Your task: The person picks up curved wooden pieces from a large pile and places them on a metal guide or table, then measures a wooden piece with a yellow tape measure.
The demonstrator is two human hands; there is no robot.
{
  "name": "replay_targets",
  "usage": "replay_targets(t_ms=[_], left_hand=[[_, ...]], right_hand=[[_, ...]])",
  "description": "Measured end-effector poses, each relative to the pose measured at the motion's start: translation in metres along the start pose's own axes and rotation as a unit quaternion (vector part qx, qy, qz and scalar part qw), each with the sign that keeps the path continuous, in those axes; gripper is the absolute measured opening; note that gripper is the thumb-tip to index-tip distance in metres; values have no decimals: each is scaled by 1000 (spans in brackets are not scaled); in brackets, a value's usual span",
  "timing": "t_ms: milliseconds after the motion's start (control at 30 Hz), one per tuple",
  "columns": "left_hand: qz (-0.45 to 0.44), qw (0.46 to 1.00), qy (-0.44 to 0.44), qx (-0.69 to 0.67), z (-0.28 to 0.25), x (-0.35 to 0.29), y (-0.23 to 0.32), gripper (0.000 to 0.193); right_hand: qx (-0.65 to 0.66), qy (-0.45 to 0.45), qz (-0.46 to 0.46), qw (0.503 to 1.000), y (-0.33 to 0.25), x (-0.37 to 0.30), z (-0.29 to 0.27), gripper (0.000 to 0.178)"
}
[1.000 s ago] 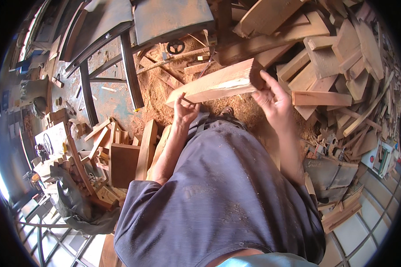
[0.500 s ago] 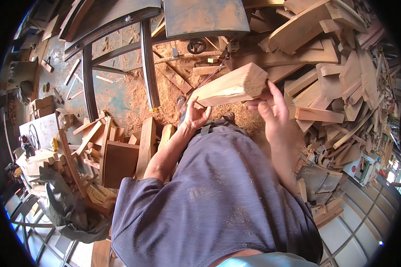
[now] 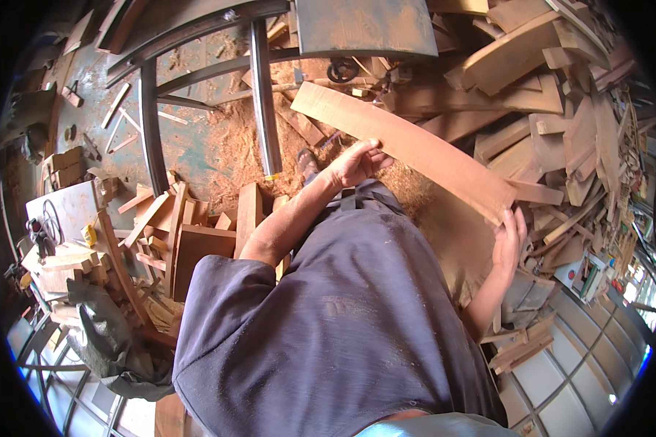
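Observation:
A long, thick wooden board (image 3: 415, 153) with a reddish face slants across in front of me, from upper left down to the right. My left hand (image 3: 356, 162) grips its near edge around the middle, thumb on top and fingers curled beneath. At the board's right end, my right hand (image 3: 510, 231) holds the corner with its fingers around the end. The undersides of both grips are hidden by the wood. Below the board lies floor covered with sawdust (image 3: 408, 191).
Ahead stands a machine with a flat metal table (image 3: 364, 29) and dark metal rails (image 3: 266, 109). Offcut planks (image 3: 514, 47) are heaped at the right. Upright wood blocks (image 3: 205, 251) stand at the left, near a grey plastic sheet (image 3: 106, 339).
The board has turned from end-on to lengthwise, showing its broad face. My right hand has moved right and down with its end; my left has shifted slightly right and up.

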State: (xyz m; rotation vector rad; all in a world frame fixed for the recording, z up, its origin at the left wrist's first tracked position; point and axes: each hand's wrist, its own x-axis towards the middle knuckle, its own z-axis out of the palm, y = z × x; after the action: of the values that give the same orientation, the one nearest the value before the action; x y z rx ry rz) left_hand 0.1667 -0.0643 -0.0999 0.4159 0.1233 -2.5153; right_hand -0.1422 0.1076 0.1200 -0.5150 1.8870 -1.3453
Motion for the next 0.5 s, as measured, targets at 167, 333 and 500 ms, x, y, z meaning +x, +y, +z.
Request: replay_targets(t_ms=[167,333,500], left_hand=[[19,995,-42,88,2,5,24,13],[57,991,-3,122,18,-9,51,23],[98,980,-19,170,22,-30,79,39]], right_hand=[[54,-28,54,997,57,19,-21,52],[122,-12,107,987,89,46,15,57],[162,-135,84,974,102,82,40,57]])
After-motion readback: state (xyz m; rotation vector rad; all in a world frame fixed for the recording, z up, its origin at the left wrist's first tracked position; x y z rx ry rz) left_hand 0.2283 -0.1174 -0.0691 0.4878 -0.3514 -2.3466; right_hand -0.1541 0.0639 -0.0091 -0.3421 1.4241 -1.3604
